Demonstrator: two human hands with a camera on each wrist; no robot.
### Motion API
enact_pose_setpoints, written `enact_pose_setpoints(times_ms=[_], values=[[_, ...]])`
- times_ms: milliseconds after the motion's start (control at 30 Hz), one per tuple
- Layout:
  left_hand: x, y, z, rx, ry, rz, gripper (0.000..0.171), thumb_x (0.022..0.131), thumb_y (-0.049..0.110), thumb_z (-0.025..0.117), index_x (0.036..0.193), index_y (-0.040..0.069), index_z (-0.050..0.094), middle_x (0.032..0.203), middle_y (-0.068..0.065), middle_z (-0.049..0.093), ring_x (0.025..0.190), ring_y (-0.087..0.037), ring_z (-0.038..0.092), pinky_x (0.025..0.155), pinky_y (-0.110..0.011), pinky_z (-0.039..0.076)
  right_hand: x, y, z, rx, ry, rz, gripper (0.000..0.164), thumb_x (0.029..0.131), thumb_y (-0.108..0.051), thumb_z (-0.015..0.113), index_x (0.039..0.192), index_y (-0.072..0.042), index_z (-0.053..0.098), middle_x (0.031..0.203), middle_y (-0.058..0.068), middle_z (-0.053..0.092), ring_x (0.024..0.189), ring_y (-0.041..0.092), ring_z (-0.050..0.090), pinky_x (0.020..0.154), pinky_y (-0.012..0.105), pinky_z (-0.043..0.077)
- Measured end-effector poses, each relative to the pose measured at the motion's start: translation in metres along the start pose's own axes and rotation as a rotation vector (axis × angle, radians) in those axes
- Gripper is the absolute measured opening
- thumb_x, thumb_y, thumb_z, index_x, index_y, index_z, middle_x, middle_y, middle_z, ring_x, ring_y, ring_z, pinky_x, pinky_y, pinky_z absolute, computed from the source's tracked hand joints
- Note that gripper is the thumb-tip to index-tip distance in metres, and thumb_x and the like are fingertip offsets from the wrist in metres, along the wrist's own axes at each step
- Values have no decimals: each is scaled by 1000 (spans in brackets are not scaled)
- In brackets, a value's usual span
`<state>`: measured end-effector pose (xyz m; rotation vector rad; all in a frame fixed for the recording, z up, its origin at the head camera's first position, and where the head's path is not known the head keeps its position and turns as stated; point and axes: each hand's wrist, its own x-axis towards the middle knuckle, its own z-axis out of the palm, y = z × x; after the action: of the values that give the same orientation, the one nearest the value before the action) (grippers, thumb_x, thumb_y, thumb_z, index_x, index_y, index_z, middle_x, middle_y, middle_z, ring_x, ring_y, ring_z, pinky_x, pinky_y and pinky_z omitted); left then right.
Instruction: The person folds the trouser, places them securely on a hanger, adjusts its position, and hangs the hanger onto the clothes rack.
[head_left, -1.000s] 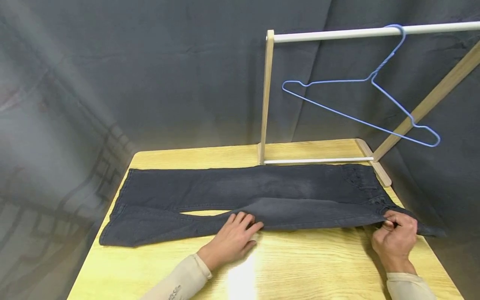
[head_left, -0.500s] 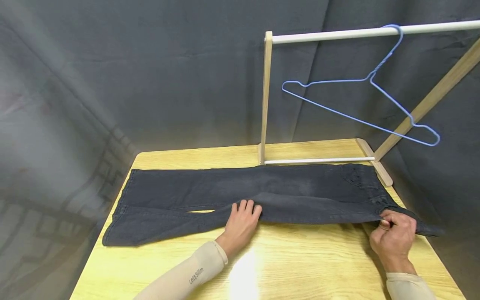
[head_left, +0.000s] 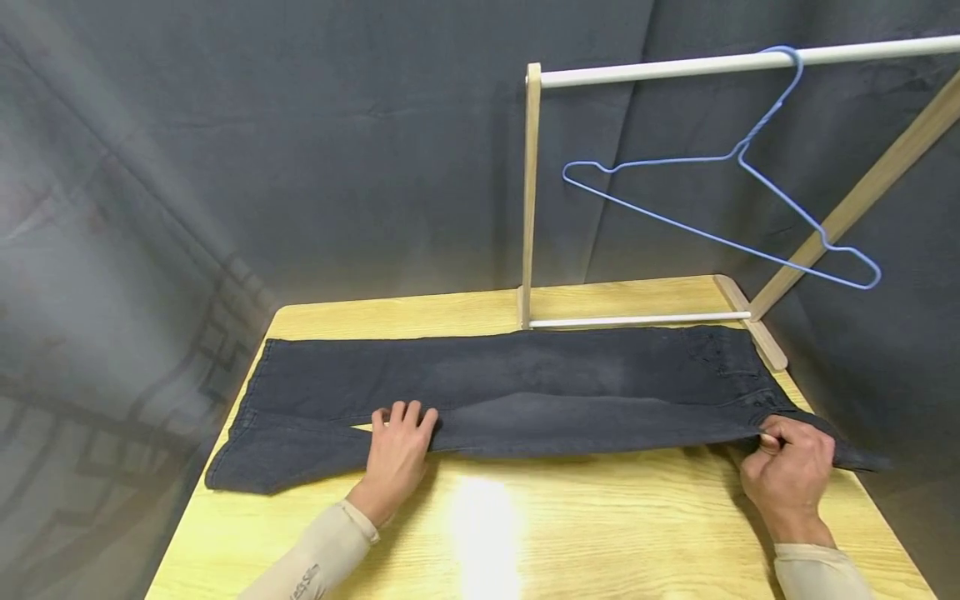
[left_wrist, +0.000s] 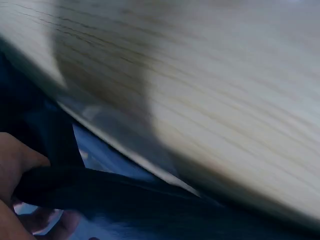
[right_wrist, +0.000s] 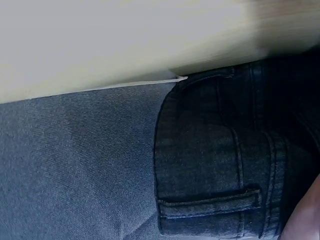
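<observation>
Dark jeans point(head_left: 480, 367) lie lengthwise across the table, legs to the left and waist to the right. Their near leg is folded partly back, and a small gap of table shows between the legs. My left hand point(head_left: 397, 454) grips the near leg; the left wrist view shows its thumb and fingers point(left_wrist: 65, 225) around dark fabric. At the waist end my right hand point(head_left: 791, 467) pinches the near edge of the jeans, holding it taut and slightly raised. In the right wrist view, the waistband with a belt loop point(right_wrist: 212, 204) hangs near part of that hand point(right_wrist: 306, 212).
A wooden rack point(head_left: 531, 200) with a white top rail stands at the back right of the table. From it hangs a blue wire hanger point(head_left: 660, 218). Wood-grain table surface point(head_left: 570, 525) shows in front of the jeans. Grey curtains point(head_left: 390, 167) surround the table.
My left hand has shifted slightly right, then slid left along the near leg. The right hand stays at the waist. The visible gap between the legs has shrunk.
</observation>
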<state>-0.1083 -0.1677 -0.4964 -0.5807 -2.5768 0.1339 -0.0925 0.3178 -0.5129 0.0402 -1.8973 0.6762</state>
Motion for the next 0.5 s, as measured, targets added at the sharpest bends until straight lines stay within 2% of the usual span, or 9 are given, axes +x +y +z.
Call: enact_pose_setpoints(times_ms=[100,233,367,500], values=[[-17,-17,-10,-16,5,-13,44,65,-1,87,99,10,62,90,-9,57,89,-32,54,82,-58,45,2,-6,0,2,23,-14,13,80,5,41,69,11,46,69,30,56,69,41,44,81,29,29],[-38,-41,-17,5,29,-67,34,70,-8,80,95,8,61,85,-11,55,84,-34,55,81,-61,44,4,-14,2,15,67,-35,8,78,9,42,74,13,46,71,32,55,68,44,44,83,29,29],[-57,-69,-25,37,33,-159,24,77,-8,72,95,6,65,85,-15,59,83,-37,55,80,-63,43,5,-16,3,20,114,-29,11,81,5,44,74,13,45,73,31,54,69,45,44,85,28,30],[-69,-92,-41,52,19,-281,32,68,-9,77,96,2,69,87,-19,63,84,-41,57,79,-65,43,2,-9,4,20,132,-35,14,83,3,44,74,13,45,72,30,55,69,47,45,84,30,31]])
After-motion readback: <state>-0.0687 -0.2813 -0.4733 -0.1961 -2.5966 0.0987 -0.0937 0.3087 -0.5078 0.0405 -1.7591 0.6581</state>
